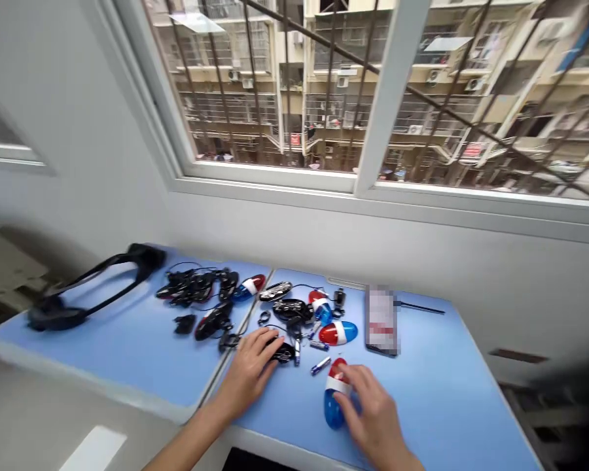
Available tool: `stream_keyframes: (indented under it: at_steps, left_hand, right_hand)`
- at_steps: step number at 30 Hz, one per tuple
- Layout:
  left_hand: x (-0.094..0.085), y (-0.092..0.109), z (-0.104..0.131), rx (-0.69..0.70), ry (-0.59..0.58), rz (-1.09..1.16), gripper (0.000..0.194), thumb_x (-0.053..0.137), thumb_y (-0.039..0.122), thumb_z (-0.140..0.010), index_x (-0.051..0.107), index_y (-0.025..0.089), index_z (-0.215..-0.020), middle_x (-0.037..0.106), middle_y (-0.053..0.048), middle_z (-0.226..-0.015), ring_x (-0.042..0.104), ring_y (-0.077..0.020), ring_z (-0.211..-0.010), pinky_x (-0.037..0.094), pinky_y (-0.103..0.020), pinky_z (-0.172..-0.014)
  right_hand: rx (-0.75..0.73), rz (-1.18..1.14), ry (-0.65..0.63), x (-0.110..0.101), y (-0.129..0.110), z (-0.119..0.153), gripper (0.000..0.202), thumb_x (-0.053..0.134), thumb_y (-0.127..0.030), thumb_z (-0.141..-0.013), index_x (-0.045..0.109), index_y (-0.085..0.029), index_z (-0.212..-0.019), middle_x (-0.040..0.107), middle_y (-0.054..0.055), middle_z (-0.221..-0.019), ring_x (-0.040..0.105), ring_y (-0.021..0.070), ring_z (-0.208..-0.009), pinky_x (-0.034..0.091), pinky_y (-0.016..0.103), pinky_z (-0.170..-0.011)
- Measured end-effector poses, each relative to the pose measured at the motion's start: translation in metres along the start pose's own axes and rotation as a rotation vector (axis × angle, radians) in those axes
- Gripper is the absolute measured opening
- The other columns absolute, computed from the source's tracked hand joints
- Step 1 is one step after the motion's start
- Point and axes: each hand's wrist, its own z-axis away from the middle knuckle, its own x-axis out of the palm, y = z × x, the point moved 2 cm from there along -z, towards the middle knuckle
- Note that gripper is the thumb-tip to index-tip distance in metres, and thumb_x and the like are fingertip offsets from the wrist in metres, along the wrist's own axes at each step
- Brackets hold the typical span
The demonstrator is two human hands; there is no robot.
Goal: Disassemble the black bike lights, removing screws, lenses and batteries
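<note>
My right hand [373, 412] has its thumb and fingers around a red, white and blue oval shell [334, 399] near the table's front edge. On a black oval part [283, 353] at the middle rest the fingers of my left hand [250, 366]; part of that piece is hidden under them. Beside it lie batteries [321, 366]. Another red and blue shell [338, 333] lies behind the right hand, and a third [320, 307] stands farther back among black parts [292, 309].
The left table [142, 366] holds a black headset-like frame [98, 307], a pile of black cabled parts [191, 286] and one more red and blue shell [249, 287]. A phone [381, 320] and a thin black rod [422, 307] lie at the back right, below the window.
</note>
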Motion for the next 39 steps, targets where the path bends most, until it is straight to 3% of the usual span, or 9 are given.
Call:
stream_keyframes:
  at_steps: [2,5,10,16,21,31,39]
  left_hand:
    - [0.008,-0.005,0.0,0.008,0.019,-0.009,0.046,0.052,0.019,-0.095,0.051,0.029,-0.14,0.064,-0.009,-0.131,0.056,-0.0295,-0.124,0.048,-0.049,-0.102]
    - [0.017,-0.01,0.0,0.012,0.034,-0.003,0.048,0.053,0.022,-0.095,0.049,0.031,-0.142,0.063,-0.008,-0.132,0.056,-0.0305,-0.123,0.048,-0.051,-0.102]
    - [0.015,-0.008,-0.001,0.047,0.019,-0.013,0.053,0.052,0.023,-0.096,0.042,0.032,-0.147,0.058,-0.01,-0.135,0.056,-0.0305,-0.123,0.05,-0.05,-0.1]
    - [0.013,-0.012,0.003,0.056,0.01,-0.026,0.053,0.051,0.023,-0.096,0.041,0.033,-0.147,0.058,-0.009,-0.136,0.058,-0.0294,-0.122,0.051,-0.047,-0.1]
    - [0.02,-0.018,0.004,0.052,-0.002,-0.018,0.051,0.049,0.025,-0.098,0.041,0.028,-0.148,0.057,-0.011,-0.137,0.057,-0.0281,-0.122,0.051,-0.045,-0.1]
    - [0.017,-0.015,0.006,0.034,0.093,-0.03,0.055,0.053,0.024,-0.096,0.039,0.025,-0.149,0.057,-0.013,-0.136,0.055,-0.0304,-0.124,0.048,-0.047,-0.102]
    - [0.014,-0.012,0.006,0.128,0.128,-0.052,0.058,0.057,0.022,-0.094,0.041,0.025,-0.149,0.062,-0.012,-0.13,0.06,-0.0302,-0.119,0.051,-0.045,-0.097]
  right_hand:
    - [-0.013,-0.013,-0.055,0.003,-0.007,0.014,0.033,0.057,-0.018,-0.088,0.058,-0.024,-0.121,0.069,0.008,-0.113,0.069,0.0213,-0.101,0.059,0.031,-0.082]
    - [0.082,0.005,-0.156,0.013,-0.014,0.018,0.039,0.06,-0.013,-0.085,0.056,-0.024,-0.121,0.066,0.008,-0.116,0.066,0.0226,-0.105,0.058,0.033,-0.082]
    - [0.192,0.031,-0.288,0.022,-0.025,-0.003,0.038,0.066,-0.016,-0.084,0.055,-0.027,-0.119,0.064,0.005,-0.117,0.064,0.0254,-0.105,0.057,0.036,-0.076]
    - [0.109,0.061,-0.369,0.029,-0.027,-0.027,0.033,0.068,-0.02,-0.085,0.056,-0.026,-0.115,0.064,0.004,-0.113,0.063,0.0258,-0.102,0.054,0.034,-0.069]
    - [0.071,0.029,-0.335,0.041,-0.021,-0.04,0.036,0.073,-0.024,-0.084,0.057,-0.024,-0.117,0.064,0.005,-0.113,0.064,0.0253,-0.099,0.053,0.033,-0.069]
    - [-0.028,-0.144,-0.039,0.052,-0.012,-0.028,0.037,0.062,-0.013,-0.085,0.056,-0.023,-0.12,0.066,0.006,-0.108,0.064,0.022,-0.097,0.053,0.032,-0.078]
    - [-0.044,-0.165,-0.027,0.052,-0.017,-0.029,0.029,0.057,-0.016,-0.087,0.059,-0.024,-0.114,0.066,0.005,-0.099,0.063,0.0199,-0.088,0.052,0.029,-0.07]
